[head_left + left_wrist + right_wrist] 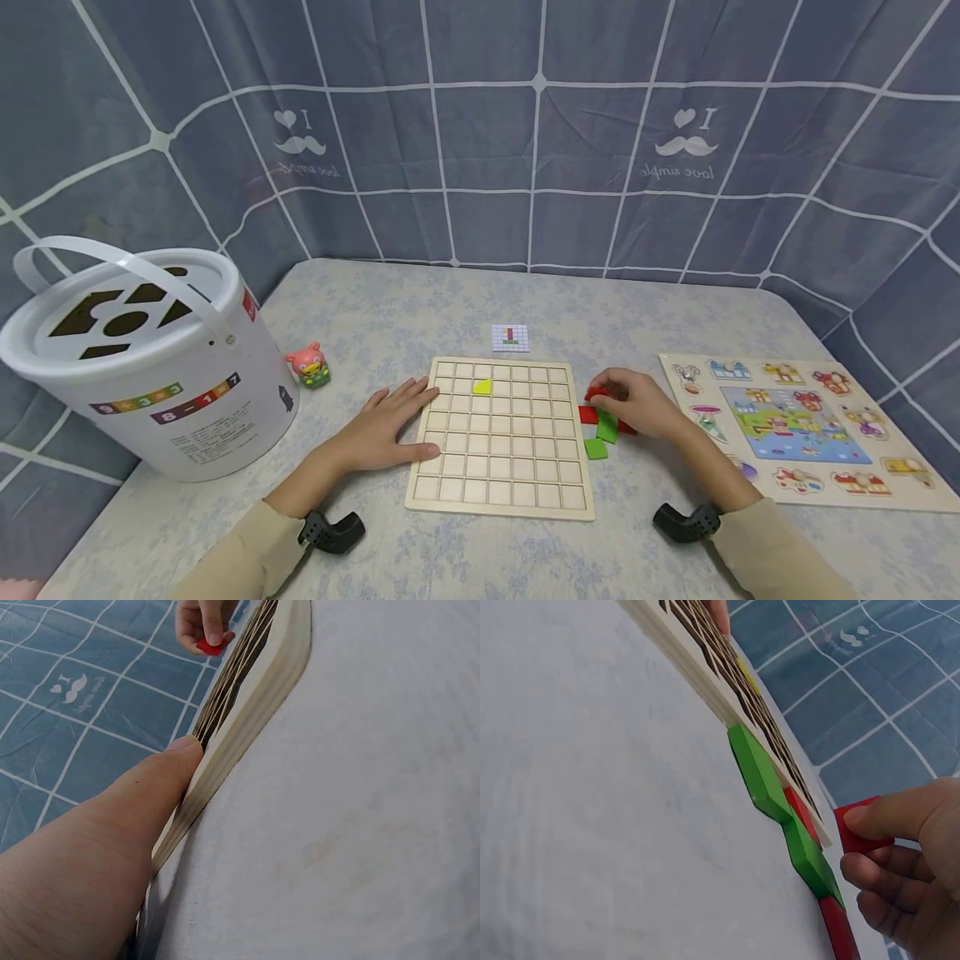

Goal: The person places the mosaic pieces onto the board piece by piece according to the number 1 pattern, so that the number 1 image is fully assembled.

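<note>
A wooden grid board (498,442) lies flat on the table, with one yellow tile (482,387) in a cell of its upper rows. My left hand (386,429) rests along the board's left edge, fingers straight and thumb on the rim. Between thumb and fingers, my right hand (633,402) pinches a red square tile (861,825), raised just off the board's right edge. Below that hand lie green tiles (596,449) and red tiles (588,414), close beside the board; the hand partly covers some of them.
A small printed pattern card (510,337) lies behind the board. To the left stand a large white bucket (225,417) with a handle and a small pink-headed toy figure (308,365). A wooden picture puzzle (795,425) takes up the table's right side.
</note>
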The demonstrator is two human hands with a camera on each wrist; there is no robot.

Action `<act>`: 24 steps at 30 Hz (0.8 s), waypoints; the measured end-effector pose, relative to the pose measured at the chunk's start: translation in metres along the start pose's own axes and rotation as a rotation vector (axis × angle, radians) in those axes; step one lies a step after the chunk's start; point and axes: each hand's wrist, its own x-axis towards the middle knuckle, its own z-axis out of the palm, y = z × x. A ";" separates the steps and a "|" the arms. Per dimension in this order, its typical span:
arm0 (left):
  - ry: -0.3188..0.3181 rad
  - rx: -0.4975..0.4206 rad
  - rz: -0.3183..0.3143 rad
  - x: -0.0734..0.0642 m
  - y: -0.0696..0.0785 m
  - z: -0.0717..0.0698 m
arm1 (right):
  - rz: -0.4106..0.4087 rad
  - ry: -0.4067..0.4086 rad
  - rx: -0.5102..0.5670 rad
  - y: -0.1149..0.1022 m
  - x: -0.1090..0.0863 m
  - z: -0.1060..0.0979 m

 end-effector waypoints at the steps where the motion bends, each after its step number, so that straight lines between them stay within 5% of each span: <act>1: -0.001 0.001 0.000 0.000 0.000 0.000 | -0.004 -0.005 0.002 -0.001 0.000 0.001; 24: -0.008 -0.003 0.006 0.001 0.000 -0.001 | -0.110 -0.142 0.077 -0.029 0.023 0.026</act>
